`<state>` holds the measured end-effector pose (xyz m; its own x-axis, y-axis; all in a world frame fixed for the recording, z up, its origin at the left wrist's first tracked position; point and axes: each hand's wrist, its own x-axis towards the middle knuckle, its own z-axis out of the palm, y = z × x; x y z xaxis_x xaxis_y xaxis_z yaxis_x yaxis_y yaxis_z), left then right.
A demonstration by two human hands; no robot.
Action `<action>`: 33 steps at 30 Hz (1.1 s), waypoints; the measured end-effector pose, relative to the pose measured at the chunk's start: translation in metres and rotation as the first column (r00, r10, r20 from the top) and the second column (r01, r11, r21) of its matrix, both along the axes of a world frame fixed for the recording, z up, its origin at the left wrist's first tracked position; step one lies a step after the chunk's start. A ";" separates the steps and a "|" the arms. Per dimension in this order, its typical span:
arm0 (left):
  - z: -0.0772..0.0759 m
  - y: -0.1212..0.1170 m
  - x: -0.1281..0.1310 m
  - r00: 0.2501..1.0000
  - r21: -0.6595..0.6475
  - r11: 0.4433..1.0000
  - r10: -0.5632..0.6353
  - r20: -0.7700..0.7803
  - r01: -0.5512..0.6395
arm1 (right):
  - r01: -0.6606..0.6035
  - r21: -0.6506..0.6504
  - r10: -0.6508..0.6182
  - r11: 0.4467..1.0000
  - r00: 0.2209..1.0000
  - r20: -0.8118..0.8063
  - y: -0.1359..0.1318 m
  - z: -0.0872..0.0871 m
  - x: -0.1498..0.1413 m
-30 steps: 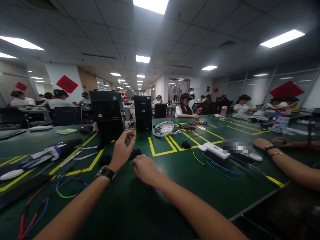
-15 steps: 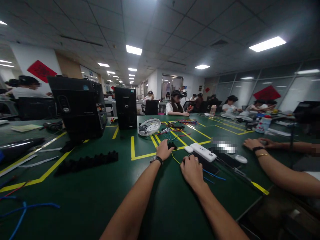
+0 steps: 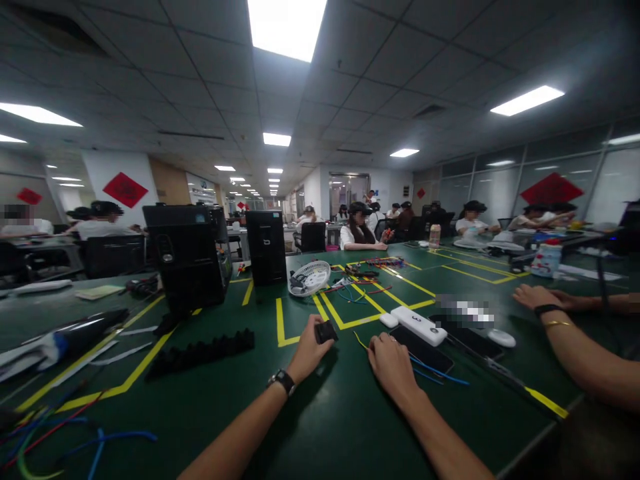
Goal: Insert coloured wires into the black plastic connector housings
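Note:
My left hand [image 3: 307, 350], with a watch on its wrist, grips a small black foam piece [image 3: 326, 331] between thumb and fingers, above the green table. My right hand [image 3: 393, 363] rests palm down on the tabletop with its fingers curled. What lies under those fingers is hidden. A yellow wire [image 3: 361, 342] runs to the fingertips. Blue wires [image 3: 440, 373] come out on the other side of that hand, by a dark phone [image 3: 425, 350]. A white device marked 3 [image 3: 419, 325] sits just beyond, overlapping the phone.
Left of my hands lies a bumpy black foam strip [image 3: 203, 353]. Two black computer towers [image 3: 187, 260] stand behind it, and a white basket [image 3: 310, 277] holds small parts. Loose wires [image 3: 85, 433] lie front left. A co-worker's arm [image 3: 575, 333] rests on the table at right.
My left hand has lifted the black foam piece from the table and drawn it nearer. My right hand stays beside the phone. The view has tilted up and turned left.

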<state>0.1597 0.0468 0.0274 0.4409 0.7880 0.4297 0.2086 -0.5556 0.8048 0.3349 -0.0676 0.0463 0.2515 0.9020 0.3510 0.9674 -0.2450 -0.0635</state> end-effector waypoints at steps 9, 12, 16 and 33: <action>0.001 -0.073 -0.113 0.905 -0.474 0.880 0.187 0.381 0.018 | -0.171 -0.032 0.164 0.985 0.974 -0.158 -0.002 0.005 -0.030; 0.008 -0.071 -0.132 0.887 -0.419 0.905 0.248 0.389 -0.069 | -0.294 0.009 0.286 0.956 0.923 -0.259 0.013 0.011 -0.047; 0.008 -0.054 -0.142 0.849 -0.380 0.920 0.277 0.450 -0.099 | -0.448 0.104 0.458 0.888 0.841 -0.289 0.047 0.022 -0.081; 0.001 -0.035 -0.150 0.785 -0.504 0.863 0.292 0.547 0.030 | -0.656 0.188 0.646 0.731 0.578 -0.499 0.038 -0.001 -0.141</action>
